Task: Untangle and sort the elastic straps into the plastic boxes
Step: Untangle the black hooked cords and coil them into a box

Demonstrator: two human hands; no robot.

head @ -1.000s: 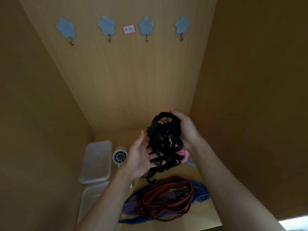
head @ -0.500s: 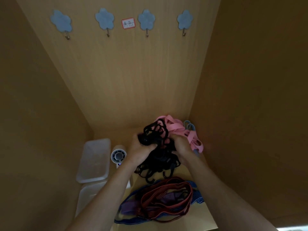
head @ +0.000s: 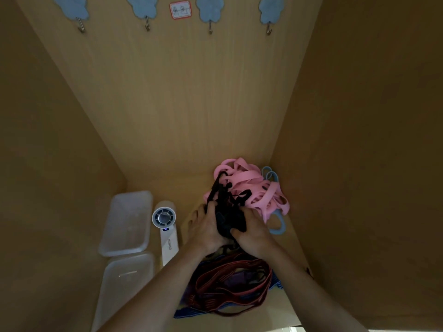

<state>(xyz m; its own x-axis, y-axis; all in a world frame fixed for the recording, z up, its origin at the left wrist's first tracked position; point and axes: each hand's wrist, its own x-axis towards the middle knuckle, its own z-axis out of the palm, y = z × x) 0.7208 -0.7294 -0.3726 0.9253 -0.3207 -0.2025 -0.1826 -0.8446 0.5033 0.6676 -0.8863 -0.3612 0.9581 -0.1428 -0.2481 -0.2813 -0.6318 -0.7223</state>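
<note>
Head view, looking down into a wooden cupboard; both hands are low at the centre; my left hand [head: 206, 230] and right hand [head: 254, 236] are both clenched round the tangled bundle of black elastic straps [head: 226, 209], thumbs and fingers dug into its lower end; the bundle sits on the cupboard floor between my hands, and its long axis runs away from me towards the back wall, the far end leaning a little left.

Pressed right behind it and to the right is a heap of flat pink elastic bands [head: 251, 185]; black loops lie over the pink heap's near left edge; whether they are knotted together I cannot tell; pale blue elastic loops [head: 279, 227] peek out beside the pink heap, against the right wall.

Nearer me, under my forearms, dark red elastic straps [head: 230, 283] lie in a long oval stretched left to right, on top of a blue webbing strap [head: 189, 313].

Off to the left, two translucent plastic boxes stand end to end along the left wall, the far box [head: 127, 224] and the near box [head: 127, 283]; a white handheld fan [head: 165, 226] lies between the far box and my left hand.

Up on the back wall, a row of blue flower-shaped hooks [head: 144, 7] and a small red-edged label [head: 181, 10].
</note>
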